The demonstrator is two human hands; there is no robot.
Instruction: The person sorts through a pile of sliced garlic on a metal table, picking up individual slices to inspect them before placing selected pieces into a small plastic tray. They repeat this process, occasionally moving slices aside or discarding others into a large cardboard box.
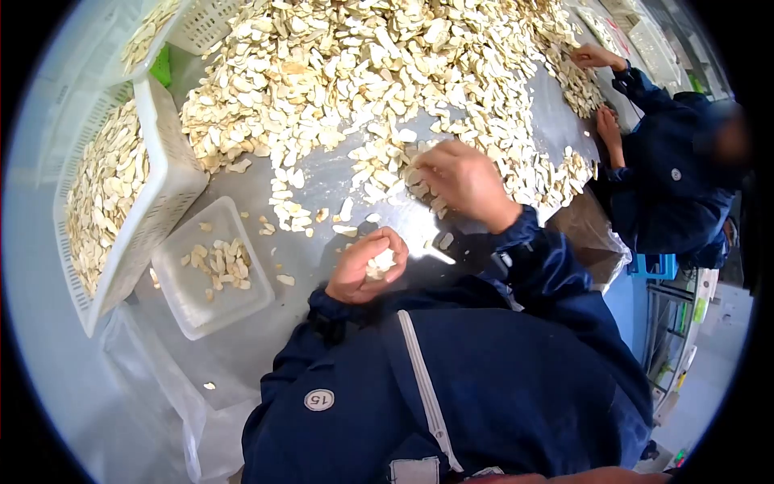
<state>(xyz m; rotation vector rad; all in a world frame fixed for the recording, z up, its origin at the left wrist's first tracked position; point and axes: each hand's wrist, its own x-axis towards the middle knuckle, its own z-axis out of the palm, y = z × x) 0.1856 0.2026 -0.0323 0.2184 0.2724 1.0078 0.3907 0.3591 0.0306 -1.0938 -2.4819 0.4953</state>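
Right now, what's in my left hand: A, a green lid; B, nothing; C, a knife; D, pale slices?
D: the left hand is curled around a few pale slices, held over the table.

The left hand (367, 266) is cupped around a few pale slices (380, 262), while the right hand (463, 184) rests fingers-down at the edge of the big pile (363, 64) on the metal table (322, 173). White baskets (161, 185) and a small tray (189, 310) sit to the left. A co-worker's hands (609, 129) touch the pile's far side.
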